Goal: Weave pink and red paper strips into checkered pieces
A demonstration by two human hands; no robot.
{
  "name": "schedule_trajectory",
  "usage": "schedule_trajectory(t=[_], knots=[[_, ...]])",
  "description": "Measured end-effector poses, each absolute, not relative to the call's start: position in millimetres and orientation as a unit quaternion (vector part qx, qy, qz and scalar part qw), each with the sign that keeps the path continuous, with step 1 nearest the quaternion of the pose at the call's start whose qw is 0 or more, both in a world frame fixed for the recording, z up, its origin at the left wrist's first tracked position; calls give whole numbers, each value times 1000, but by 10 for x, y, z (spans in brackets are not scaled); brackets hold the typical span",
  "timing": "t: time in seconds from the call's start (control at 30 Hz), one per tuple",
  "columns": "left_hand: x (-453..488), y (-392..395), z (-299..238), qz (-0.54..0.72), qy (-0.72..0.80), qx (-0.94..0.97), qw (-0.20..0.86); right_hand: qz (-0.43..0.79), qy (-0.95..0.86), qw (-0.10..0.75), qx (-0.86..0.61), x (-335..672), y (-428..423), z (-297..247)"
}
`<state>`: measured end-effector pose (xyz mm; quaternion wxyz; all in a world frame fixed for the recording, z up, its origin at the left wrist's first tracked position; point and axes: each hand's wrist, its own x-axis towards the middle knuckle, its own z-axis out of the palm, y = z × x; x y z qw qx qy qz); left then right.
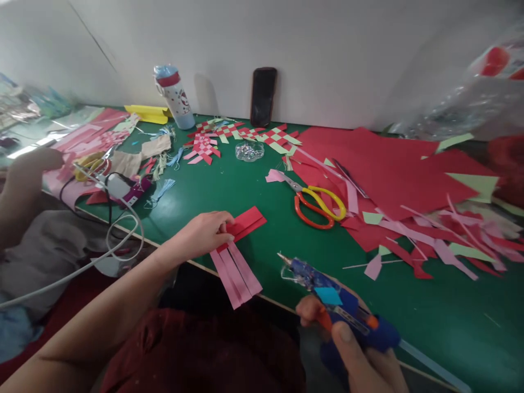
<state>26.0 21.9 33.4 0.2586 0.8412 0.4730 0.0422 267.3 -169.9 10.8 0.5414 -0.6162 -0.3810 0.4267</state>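
Note:
My left hand [207, 232] pinches a folded red paper strip [249, 222] near the table's front edge. Pink paper strips [237, 275] hang from the red one side by side, their lower ends past the edge. In my right hand [364, 355] is a blue hot glue gun [335, 300], its metal nozzle pointing left toward the papers but apart from them. A clear glue stick [434, 365] sticks out of its back end. Scissors [321, 204] with a yellow and an orange handle lie beyond the glue gun, blades against a pink scrap.
Red sheets [380, 169] and pink and green scraps cover the right side. Woven paper pieces [203, 144], a clear dish of beads [249, 151], a bottle [175, 98] and a phone [263, 97] stand along the wall. A white cable [77, 278] and another person's arm [24, 169] are at left.

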Motion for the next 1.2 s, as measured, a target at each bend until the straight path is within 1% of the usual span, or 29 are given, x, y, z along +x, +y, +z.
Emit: schedule_trajectory(t=[0.1, 0.2, 0.37, 0.43, 0.53, 0.63, 0.8, 0.93, 1.07, 1.2], knots=[[288, 215, 310, 53, 469, 837, 275, 454, -375, 527, -612, 2548, -1510, 267], [294, 206, 327, 52, 472, 832, 289, 477, -370, 504, -619, 2562, -1386, 266], [301, 183, 293, 48, 488, 828, 271, 483, -479, 444, -583, 2727, -1259, 166], [304, 182, 272, 50, 493, 826, 269, 471, -497, 438, -582, 2746, -1213, 162], [309, 188, 270, 48, 497, 819, 282, 460, -486, 450, -591, 2707, -1156, 185], [308, 191, 296, 51, 497, 814, 297, 461, -483, 436, -603, 2674, -1128, 198], [264, 202, 300, 76, 479, 815, 317, 483, -464, 395, -629, 2758, -1134, 168], [177, 217, 293, 92, 451, 814, 355, 526, -440, 360, -632, 2843, -1126, 167], [78, 195, 293, 117, 418, 812, 391, 561, -400, 343, -638, 2798, -1041, 245], [15, 151, 224, 148, 393, 815, 400, 569, -374, 315, -661, 2664, -868, 345]])
